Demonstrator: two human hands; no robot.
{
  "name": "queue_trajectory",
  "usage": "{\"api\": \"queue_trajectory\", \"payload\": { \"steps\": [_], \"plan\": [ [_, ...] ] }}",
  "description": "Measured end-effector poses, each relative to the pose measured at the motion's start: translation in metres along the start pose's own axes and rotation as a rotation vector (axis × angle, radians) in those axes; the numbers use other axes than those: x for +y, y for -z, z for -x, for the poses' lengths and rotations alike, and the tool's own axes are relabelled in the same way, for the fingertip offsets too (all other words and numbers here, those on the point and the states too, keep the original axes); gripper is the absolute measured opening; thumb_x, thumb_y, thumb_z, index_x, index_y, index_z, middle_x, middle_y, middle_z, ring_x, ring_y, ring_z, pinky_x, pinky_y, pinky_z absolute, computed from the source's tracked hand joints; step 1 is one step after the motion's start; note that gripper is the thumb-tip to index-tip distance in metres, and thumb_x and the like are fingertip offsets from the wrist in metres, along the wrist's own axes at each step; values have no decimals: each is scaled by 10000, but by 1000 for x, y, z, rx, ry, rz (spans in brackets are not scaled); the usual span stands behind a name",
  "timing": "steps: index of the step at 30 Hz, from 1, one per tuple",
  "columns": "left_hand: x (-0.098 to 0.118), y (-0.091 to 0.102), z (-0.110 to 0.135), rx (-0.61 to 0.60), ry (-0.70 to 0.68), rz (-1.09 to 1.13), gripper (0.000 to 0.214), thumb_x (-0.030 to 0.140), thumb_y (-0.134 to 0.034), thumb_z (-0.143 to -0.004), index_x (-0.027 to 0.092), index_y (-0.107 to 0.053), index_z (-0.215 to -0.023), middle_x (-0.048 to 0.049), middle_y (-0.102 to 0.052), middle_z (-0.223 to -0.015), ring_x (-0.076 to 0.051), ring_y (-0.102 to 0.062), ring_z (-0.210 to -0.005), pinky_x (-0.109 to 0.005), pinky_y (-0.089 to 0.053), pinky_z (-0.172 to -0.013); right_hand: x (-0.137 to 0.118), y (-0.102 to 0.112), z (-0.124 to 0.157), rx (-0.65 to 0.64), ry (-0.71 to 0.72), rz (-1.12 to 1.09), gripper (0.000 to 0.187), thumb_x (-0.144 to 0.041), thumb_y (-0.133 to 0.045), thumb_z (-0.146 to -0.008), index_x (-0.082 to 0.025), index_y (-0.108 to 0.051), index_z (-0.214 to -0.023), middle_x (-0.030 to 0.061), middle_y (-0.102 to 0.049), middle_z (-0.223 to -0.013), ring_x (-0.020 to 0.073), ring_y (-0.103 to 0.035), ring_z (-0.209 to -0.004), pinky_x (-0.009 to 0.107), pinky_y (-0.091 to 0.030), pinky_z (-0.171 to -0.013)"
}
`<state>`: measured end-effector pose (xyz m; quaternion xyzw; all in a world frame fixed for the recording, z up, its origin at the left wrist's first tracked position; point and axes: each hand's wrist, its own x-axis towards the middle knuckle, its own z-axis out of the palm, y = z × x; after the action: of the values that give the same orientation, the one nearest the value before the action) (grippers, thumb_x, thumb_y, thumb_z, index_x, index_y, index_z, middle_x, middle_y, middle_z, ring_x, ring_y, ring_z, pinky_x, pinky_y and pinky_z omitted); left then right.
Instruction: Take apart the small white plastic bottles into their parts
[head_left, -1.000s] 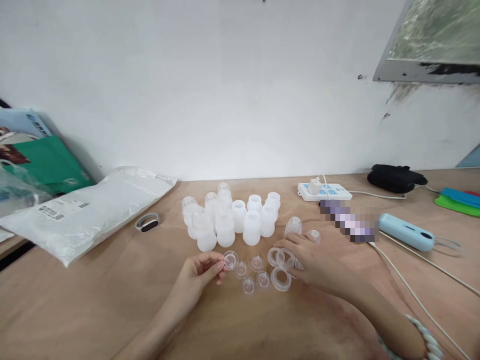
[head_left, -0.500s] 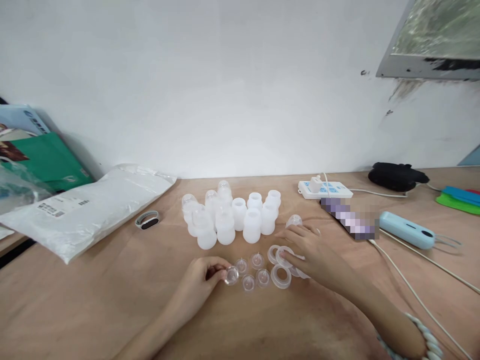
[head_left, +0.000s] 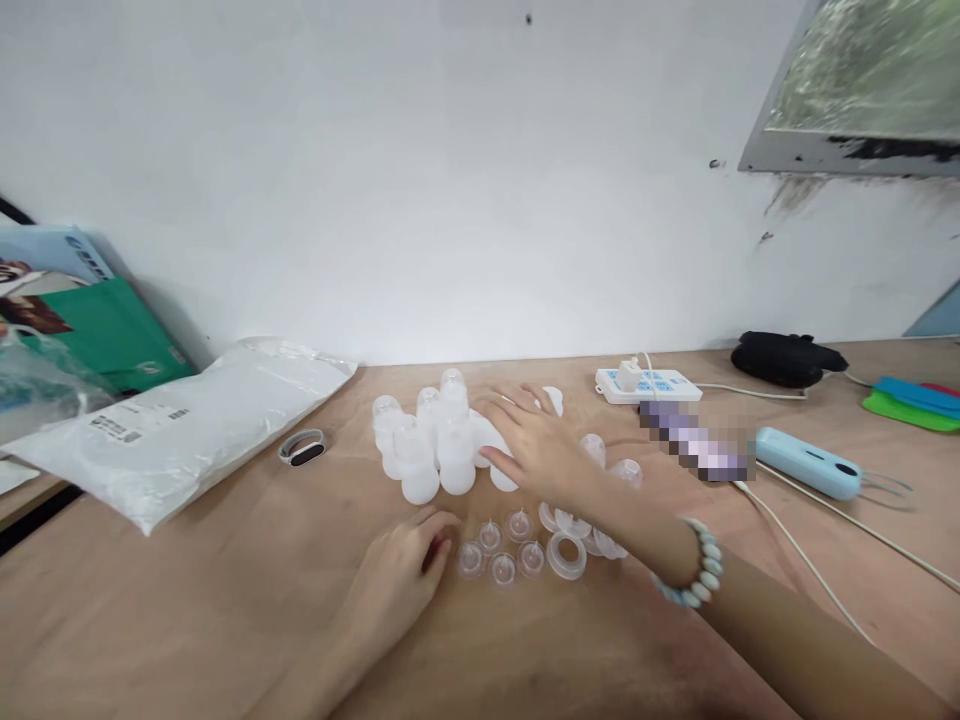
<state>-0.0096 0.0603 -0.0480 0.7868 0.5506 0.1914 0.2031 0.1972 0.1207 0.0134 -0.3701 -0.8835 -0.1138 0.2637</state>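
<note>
My right hand (head_left: 527,441) reaches over the cluster of small white plastic bottles (head_left: 439,440), its fingers curling round one bottle (head_left: 501,462) at the cluster's right side. My left hand (head_left: 400,575) rests on the wooden table (head_left: 225,600) with fingers loosely curled, its fingertips beside a clear nipple (head_left: 470,559). Several more clear nipples (head_left: 517,540) and clear screw rings (head_left: 565,555) lie in front of the bottles. Clear domed caps (head_left: 609,462) sit to the right of my wrist, which wears a pale bead bracelet (head_left: 694,578).
A white plastic bag (head_left: 180,425) and a wristband (head_left: 301,447) lie at the left. A power strip (head_left: 649,384), cables, a light blue device (head_left: 808,463) and a black object (head_left: 787,357) sit at the right. Green packaging (head_left: 97,335) leans against the wall.
My right hand left the rings and reached forward onto the bottles. My left hand set the clear nipple down among the others and lowered to the table.
</note>
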Motion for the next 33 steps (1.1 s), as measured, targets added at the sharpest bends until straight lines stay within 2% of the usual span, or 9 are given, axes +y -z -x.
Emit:
{"api": "queue_trajectory", "payload": {
  "steps": [3, 6, 10, 12, 15, 17, 19, 24, 33],
  "plan": [
    [2, 3, 2, 51, 25, -8, 225, 194, -417, -906, 218, -632, -969, -56, -714, -881, -255, -665, -780, -325, -440, -686, -6, -15, -22, -34, 66, -18, 398, -261, -581, -951, -138, -505, -1323, 135, -627, -1332, 310, -430, -1372, 564, -279, -1136],
    [3, 3, 5, 210, -52, 33, 155, 246, -440, -931, 223, -576, -1001, -48, -673, -895, -250, -646, -809, -333, -469, -714, -7, -18, -28, -14, 50, -59, 253, -222, -582, -948, -145, -591, -1189, 134, -693, -1201, 290, -497, -1316, 545, -298, -1131],
    [3, 1, 7, 441, -183, 42, 209, 274, -491, -942, 234, -516, -1146, -80, -607, -1092, -262, -603, -987, -367, -484, -834, -2, 9, -21, 187, -3, -111, 137, -135, -512, -965, -163, -629, -1032, 94, -723, -1060, 239, -585, -1176, 469, -282, -1135],
    [1, -1, 7, 479, -213, 20, 263, 272, -498, -949, 241, -484, -1210, -94, -577, -1165, -269, -582, -1049, -387, -477, -880, -1, 24, -17, 225, -19, -107, 150, -131, -493, -972, -169, -633, -1009, 79, -721, -1016, 231, -604, -1099, 447, -300, -1100],
    [-3, -4, 4, 446, -241, 4, 293, 276, -499, -955, 244, -471, -1245, -102, -566, -1215, -277, -571, -1094, -408, -474, -911, -2, 29, -14, 55, 11, -119, 138, -233, -561, -965, -162, -639, -1054, 91, -718, -1061, 247, -610, -1050, 438, -343, -1011],
    [-3, -5, 3, 415, -238, 14, 293, 276, -495, -957, 244, -477, -1247, -98, -576, -1218, -278, -574, -1102, -410, -481, -914, -6, 20, -14, -94, 37, -137, 172, -276, -575, -970, -156, -644, -1072, 86, -730, -1054, 240, -626, -1022, 428, -344, -978],
    [-3, -5, 3, 381, -225, 32, 284, 272, -491, -958, 247, -486, -1241, -89, -589, -1209, -276, -582, -1098, -404, -490, -909, -11, 8, -14, -170, 55, -114, 174, -283, -559, -987, -154, -657, -1050, 70, -741, -994, 223, -642, -973, 403, -354, -942],
    [-1, -6, 3, 332, -213, 87, 265, 251, -490, -956, 249, -492, -1222, -78, -616, -1166, -268, -599, -1064, -395, -500, -899, -19, -10, -16, -173, 99, -29, 157, -237, -575, -976, -125, -674, -930, 84, -724, -914, 211, -638, -866, 323, -408, -773],
    [-4, -18, 6, 281, -201, 222, 268, 217, -478, -963, 292, -454, -1220, -50, -620, -1164, -239, -606, -1094, -379, -502, -936, -23, -19, -6, -210, 135, -12, 159, -161, -535, -983, -133, -670, -904, 55, -713, -864, 190, -637, -794, 306, -425, -737]
  ]
}}
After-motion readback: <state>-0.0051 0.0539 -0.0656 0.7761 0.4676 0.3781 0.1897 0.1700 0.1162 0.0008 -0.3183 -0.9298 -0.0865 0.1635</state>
